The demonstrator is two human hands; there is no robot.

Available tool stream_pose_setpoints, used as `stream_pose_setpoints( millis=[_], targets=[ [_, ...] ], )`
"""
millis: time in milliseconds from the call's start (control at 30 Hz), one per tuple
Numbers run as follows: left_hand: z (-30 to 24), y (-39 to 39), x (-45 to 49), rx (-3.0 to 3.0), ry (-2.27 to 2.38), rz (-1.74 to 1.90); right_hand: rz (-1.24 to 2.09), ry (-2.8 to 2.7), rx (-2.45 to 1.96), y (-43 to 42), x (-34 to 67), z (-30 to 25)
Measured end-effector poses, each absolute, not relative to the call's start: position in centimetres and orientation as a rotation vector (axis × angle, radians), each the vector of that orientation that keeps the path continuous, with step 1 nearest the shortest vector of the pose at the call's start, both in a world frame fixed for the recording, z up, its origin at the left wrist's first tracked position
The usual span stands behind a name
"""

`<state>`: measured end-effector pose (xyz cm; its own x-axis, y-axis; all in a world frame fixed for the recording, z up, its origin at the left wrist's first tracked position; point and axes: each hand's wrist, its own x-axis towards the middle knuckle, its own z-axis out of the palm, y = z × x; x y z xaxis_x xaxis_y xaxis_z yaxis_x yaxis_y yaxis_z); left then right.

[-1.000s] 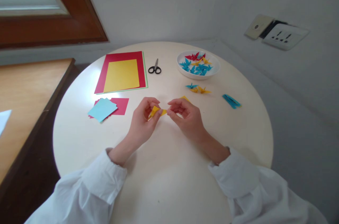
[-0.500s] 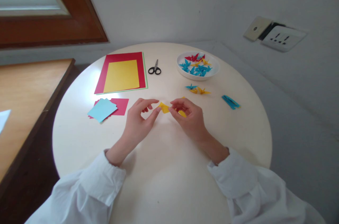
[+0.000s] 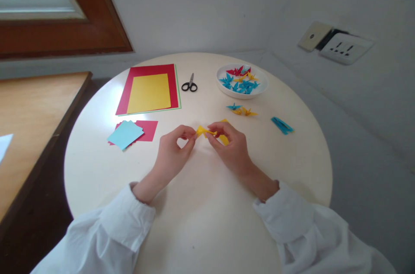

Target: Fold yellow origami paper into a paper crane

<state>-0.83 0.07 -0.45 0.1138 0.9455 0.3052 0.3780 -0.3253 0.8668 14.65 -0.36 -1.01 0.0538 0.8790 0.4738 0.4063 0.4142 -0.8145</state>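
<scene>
A small folded piece of yellow origami paper (image 3: pixel 201 131) is held up between my hands over the round table. My left hand (image 3: pixel 175 146) pinches its left end between thumb and forefinger. On the other side, my right hand (image 3: pixel 231 146) grips the right end with thumb and fingertips. Partly covered by the right hand is another piece of yellow paper (image 3: pixel 224 138), lying on the table. Beyond the right hand sit a blue paper crane (image 3: pixel 234 106) and yellow paper cranes (image 3: pixel 249 112).
A white round dish (image 3: pixel 241 94) holds several paper cranes at the back right. Black-handled scissors (image 3: pixel 189 86) lie beside large coloured sheets (image 3: pixel 151 92). Small light-blue paper squares (image 3: pixel 126 134) rest on pink ones at left. Folded blue strips (image 3: pixel 282 125) lie at right.
My left forefinger has closed down onto the paper's left end. The yellow paper has changed shape, its right part now showing as a narrow point at my right fingertips.
</scene>
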Motion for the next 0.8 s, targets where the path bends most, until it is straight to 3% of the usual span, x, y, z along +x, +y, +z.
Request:
stream_pose_setpoints(
  millis=[800],
  targets=[
    [-0.23,0.16,-0.13,1.205,1.146,1.181,0.283,-1.688,-1.050,-0.24,14.97,-1.18]
  ],
)
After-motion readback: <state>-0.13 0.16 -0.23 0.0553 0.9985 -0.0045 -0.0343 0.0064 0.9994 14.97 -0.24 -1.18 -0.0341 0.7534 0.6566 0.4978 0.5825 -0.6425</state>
